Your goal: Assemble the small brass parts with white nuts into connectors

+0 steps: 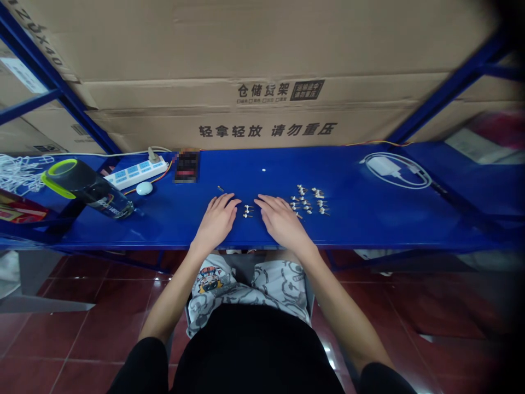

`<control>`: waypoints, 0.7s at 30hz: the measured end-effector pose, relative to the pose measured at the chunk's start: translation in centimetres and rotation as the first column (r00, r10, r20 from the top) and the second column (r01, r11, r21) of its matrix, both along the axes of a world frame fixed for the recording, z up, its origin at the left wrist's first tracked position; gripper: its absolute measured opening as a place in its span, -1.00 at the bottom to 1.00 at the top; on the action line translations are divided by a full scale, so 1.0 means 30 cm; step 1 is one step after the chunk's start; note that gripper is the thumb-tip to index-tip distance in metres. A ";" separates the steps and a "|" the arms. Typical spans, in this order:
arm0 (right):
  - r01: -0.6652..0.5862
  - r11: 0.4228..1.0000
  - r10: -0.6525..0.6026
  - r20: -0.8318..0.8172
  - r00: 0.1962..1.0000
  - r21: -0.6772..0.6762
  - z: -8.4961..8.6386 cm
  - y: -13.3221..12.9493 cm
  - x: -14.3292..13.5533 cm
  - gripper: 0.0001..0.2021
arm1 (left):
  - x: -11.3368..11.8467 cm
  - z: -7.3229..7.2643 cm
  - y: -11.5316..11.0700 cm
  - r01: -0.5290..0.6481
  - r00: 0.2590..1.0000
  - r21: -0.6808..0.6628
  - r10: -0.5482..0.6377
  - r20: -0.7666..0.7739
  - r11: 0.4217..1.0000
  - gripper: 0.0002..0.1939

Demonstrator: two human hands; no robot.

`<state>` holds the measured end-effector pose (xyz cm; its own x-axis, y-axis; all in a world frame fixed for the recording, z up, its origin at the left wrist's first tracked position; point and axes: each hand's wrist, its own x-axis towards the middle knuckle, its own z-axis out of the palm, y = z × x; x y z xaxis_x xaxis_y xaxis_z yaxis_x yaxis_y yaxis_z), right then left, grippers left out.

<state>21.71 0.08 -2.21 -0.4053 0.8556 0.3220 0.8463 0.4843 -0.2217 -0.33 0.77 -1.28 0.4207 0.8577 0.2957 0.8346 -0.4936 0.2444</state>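
Note:
On the blue shelf surface (238,169), my left hand (216,219) lies palm down with its fingers spread, left of a small column of white-headed pieces with thin pins (246,210). My right hand (283,220) rests palm down on the other side of that column, its fingers stretched out. Beside my right hand, several similar small pieces (307,200) are scattered in loose groups. A tiny metallic piece (220,188) lies just beyond my left fingertips. Farther back sits a small white bit (263,170). Neither hand visibly holds anything.
At the left are a dark bottle (94,189) with a green loop, a white power strip (137,173), a white oval object (144,188) and a dark box (187,166). A white charger with cable (383,165) lies at the right. Cardboard boxes (262,49) stand behind.

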 end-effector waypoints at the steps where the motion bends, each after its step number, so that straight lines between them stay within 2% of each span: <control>1: 0.001 1.000 -0.001 0.001 1.000 0.000 0.000 0.000 0.000 -0.53 | 0.000 0.000 0.000 0.001 1.000 0.000 -0.001 -0.002 1.000 -0.63; 7: -0.002 1.000 0.002 -0.001 1.000 -0.016 0.003 0.001 0.001 -0.52 | -0.001 -0.001 -0.004 -0.013 1.000 0.004 0.013 -0.002 1.000 -0.63; 13: -0.001 1.000 0.001 0.005 1.000 -0.007 0.000 0.001 0.000 -0.53 | 0.006 -0.019 0.000 -0.180 0.983 0.018 0.180 -0.023 0.983 -0.57; 21: 0.004 1.000 -0.004 0.016 1.000 -0.001 -0.003 0.003 -0.001 -0.53 | 0.014 -0.007 -0.002 -0.166 0.986 0.015 0.166 -0.006 0.986 -0.60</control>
